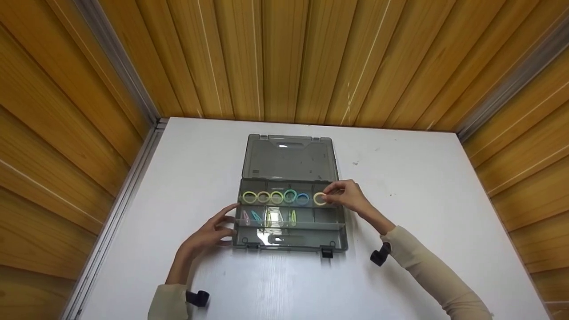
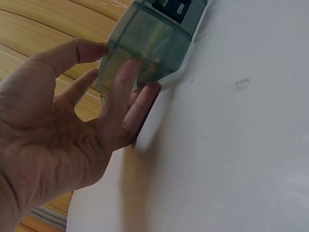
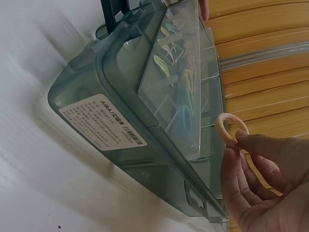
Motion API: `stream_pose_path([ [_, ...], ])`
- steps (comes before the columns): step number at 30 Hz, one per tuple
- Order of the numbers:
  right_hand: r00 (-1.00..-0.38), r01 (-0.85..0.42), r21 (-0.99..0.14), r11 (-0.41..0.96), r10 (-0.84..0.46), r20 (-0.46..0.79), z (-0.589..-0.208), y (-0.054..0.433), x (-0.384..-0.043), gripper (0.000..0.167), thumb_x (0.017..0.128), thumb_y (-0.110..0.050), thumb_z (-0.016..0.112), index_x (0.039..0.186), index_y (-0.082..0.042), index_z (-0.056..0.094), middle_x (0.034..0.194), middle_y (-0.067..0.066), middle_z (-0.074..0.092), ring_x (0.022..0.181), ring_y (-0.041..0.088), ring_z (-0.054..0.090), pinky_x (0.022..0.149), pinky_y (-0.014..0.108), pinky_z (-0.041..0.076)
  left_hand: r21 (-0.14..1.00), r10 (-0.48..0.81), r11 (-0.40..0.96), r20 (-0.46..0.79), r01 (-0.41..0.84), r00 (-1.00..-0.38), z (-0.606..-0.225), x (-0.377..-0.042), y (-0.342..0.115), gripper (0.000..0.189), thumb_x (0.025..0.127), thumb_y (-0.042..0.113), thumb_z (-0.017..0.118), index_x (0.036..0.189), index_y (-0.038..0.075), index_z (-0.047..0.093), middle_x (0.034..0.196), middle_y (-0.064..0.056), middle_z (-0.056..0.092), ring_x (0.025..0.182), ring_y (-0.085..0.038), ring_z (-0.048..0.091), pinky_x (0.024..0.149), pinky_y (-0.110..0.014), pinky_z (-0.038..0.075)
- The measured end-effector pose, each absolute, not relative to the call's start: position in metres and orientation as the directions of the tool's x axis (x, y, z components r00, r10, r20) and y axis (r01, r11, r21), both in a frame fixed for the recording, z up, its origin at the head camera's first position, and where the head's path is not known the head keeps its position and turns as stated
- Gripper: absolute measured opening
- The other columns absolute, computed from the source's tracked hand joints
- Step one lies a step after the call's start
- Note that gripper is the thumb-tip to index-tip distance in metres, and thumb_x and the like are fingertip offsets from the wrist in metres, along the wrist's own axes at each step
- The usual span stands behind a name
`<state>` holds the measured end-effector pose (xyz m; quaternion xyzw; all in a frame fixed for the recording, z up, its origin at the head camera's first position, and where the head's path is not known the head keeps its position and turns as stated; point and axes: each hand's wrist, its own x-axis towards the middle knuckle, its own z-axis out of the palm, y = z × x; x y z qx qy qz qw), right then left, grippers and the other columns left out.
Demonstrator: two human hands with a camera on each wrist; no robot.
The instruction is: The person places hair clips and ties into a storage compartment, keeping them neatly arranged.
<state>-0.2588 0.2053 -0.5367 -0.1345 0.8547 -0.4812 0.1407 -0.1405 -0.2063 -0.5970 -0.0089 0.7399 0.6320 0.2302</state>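
A grey translucent compartment box (image 1: 235,242) lies with its lid (image 1: 289,160) folded back. My right hand (image 1: 351,196) pinches a pale peach hair tie (image 3: 222,128) between thumb and fingers, over the right part of the back row. Left of it in that row stand several hair ties, among them a blue one (image 1: 302,203) and a green one (image 1: 290,190). The middle row holds several snap hair clips, including a yellow-green one (image 1: 293,218) and a teal one (image 1: 256,216). My left hand (image 1: 206,233) touches the box's left side with spread, slightly bent fingers.
The box stands on a white table (image 1: 200,155) with wood-look panels (image 1: 284,58) behind and at both sides. A black latch (image 1: 327,252) hangs at the front edge. A printed label (image 3: 102,123) is on the box's right side.
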Motion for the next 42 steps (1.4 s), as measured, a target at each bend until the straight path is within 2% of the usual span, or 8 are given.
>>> stream_pose_path([
  [2, -0.929, -0.109, -0.856, 0.505, -0.358, -0.092, -0.537, 0.203, -0.259, 0.020, 0.087, -0.011, 0.080, 0.101, 0.003, 0.075, 0.091, 0.015, 0.077, 0.071, 0.008, 0.070, 0.062, 0.025, 0.061, 0.932, 0.280, 0.201, -0.351, -0.303, -0.893, -0.596, -0.141, -0.207, 0.082, 0.091, 0.007, 0.065, 0.160, 0.036, 0.032, 0.149, -0.025, 0.043, 0.114, -0.029, 0.064, 0.096, -0.050, 0.060],
  [9, -0.939, -0.173, -0.859, 0.482, -0.343, -0.003, -0.540, 0.201, -0.269, 0.022, 0.088, -0.010, 0.080, 0.101, 0.006, 0.075, 0.095, 0.025, 0.075, 0.075, 0.019, 0.074, 0.063, 0.021, 0.061, 0.932, 0.284, 0.205, -0.350, -0.300, -0.893, -0.597, -0.143, -0.208, 0.083, 0.090, 0.007, 0.066, 0.160, 0.036, 0.031, 0.146, -0.024, 0.044, 0.116, -0.030, 0.064, 0.099, -0.052, 0.059],
  [14, -0.950, -0.190, -0.818, 0.543, -0.311, 0.014, -0.542, 0.198, -0.276, 0.016, 0.088, -0.007, 0.079, 0.098, 0.005, 0.075, 0.093, 0.022, 0.076, 0.072, 0.011, 0.071, 0.061, 0.013, 0.057, 0.934, 0.290, 0.203, -0.343, -0.293, -0.894, -0.597, -0.145, -0.208, 0.084, 0.091, 0.007, 0.066, 0.161, 0.036, 0.030, 0.146, -0.025, 0.043, 0.118, -0.031, 0.063, 0.101, -0.053, 0.057],
  [17, -0.946, -0.227, -0.776, 0.589, -0.321, 0.034, -0.544, 0.194, -0.277, 0.012, 0.087, -0.005, 0.079, 0.096, 0.003, 0.076, 0.090, 0.019, 0.076, 0.071, 0.012, 0.070, 0.059, 0.012, 0.053, 0.934, 0.283, 0.203, -0.344, -0.295, -0.895, -0.596, -0.145, -0.209, 0.083, 0.091, 0.007, 0.066, 0.160, 0.036, 0.031, 0.146, -0.025, 0.044, 0.117, -0.031, 0.063, 0.101, -0.053, 0.057],
  [22, -0.928, -0.303, -0.710, 0.635, -0.366, 0.069, -0.548, 0.187, -0.277, 0.011, 0.086, -0.005, 0.080, 0.093, 0.002, 0.076, 0.086, 0.017, 0.077, 0.074, 0.019, 0.072, 0.061, 0.016, 0.054, 0.935, 0.290, 0.204, -0.339, -0.289, -0.895, -0.596, -0.145, -0.209, 0.083, 0.091, 0.006, 0.066, 0.161, 0.033, 0.030, 0.146, -0.027, 0.043, 0.115, -0.030, 0.063, 0.099, -0.052, 0.059],
  [30, -0.928, -0.306, -0.650, 0.696, -0.371, 0.039, -0.553, 0.183, -0.277, 0.007, 0.085, -0.003, 0.080, 0.089, 0.001, 0.076, 0.083, 0.014, 0.077, 0.074, 0.021, 0.072, 0.065, 0.027, 0.058, 0.934, 0.286, 0.189, -0.347, -0.303, -0.893, -0.599, -0.145, -0.205, 0.083, 0.089, 0.006, 0.066, 0.160, 0.033, 0.032, 0.147, -0.026, 0.044, 0.114, -0.029, 0.064, 0.097, -0.051, 0.060],
  [34, -0.926, -0.319, -0.619, 0.718, -0.376, 0.041, -0.553, 0.182, -0.276, 0.007, 0.085, -0.005, 0.080, 0.087, 0.000, 0.076, 0.080, 0.012, 0.075, 0.072, 0.018, 0.069, 0.062, 0.027, 0.054, 0.933, 0.276, 0.186, -0.350, -0.308, -0.895, -0.600, -0.144, -0.204, 0.083, 0.089, 0.006, 0.067, 0.159, 0.035, 0.034, 0.147, -0.025, 0.045, 0.112, -0.028, 0.065, 0.097, -0.051, 0.060],
  [42, -0.911, -0.360, -0.576, 0.734, -0.409, 0.048, -0.557, 0.180, -0.275, 0.006, 0.084, -0.003, 0.079, 0.087, 0.001, 0.077, 0.080, 0.014, 0.076, 0.072, 0.020, 0.069, 0.063, 0.029, 0.054, 0.941, 0.294, 0.201, -0.324, -0.273, -0.899, -0.599, -0.141, -0.207, 0.084, 0.089, 0.006, 0.065, 0.162, 0.027, 0.029, 0.146, -0.028, 0.043, 0.113, -0.030, 0.064, 0.093, -0.051, 0.061],
])
